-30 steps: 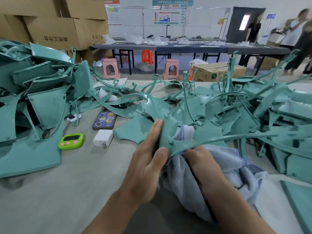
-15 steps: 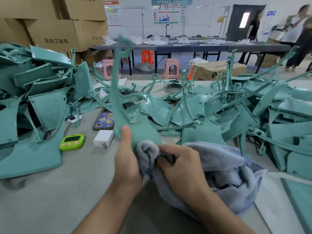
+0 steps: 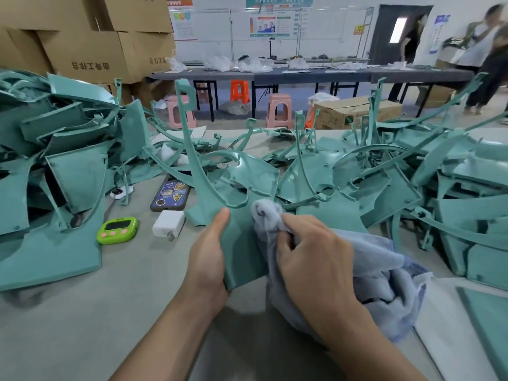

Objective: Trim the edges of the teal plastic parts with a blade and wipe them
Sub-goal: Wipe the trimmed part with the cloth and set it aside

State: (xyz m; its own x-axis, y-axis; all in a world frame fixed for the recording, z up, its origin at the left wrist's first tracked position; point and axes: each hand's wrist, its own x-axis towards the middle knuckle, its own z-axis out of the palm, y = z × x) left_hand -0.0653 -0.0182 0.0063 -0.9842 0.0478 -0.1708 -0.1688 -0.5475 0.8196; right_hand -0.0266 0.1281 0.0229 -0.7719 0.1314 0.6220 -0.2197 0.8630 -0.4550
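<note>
Teal part [image 3: 242, 243] held, grey table [image 3: 82, 312], perhaps workshop [image 3: 220, 28]

Timer [image 3: 117, 231] is sitting left of charger [image 3: 168, 223] on the bench [image 3: 82, 325], phone [image 3: 170, 195] lying above them, part piles [image 3: 60, 166] flanking both sides.

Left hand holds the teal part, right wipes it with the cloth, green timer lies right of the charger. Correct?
No: the head view shows the timer left of the charger. Left hand holds the part, right hand wipes with the cloth.
</note>
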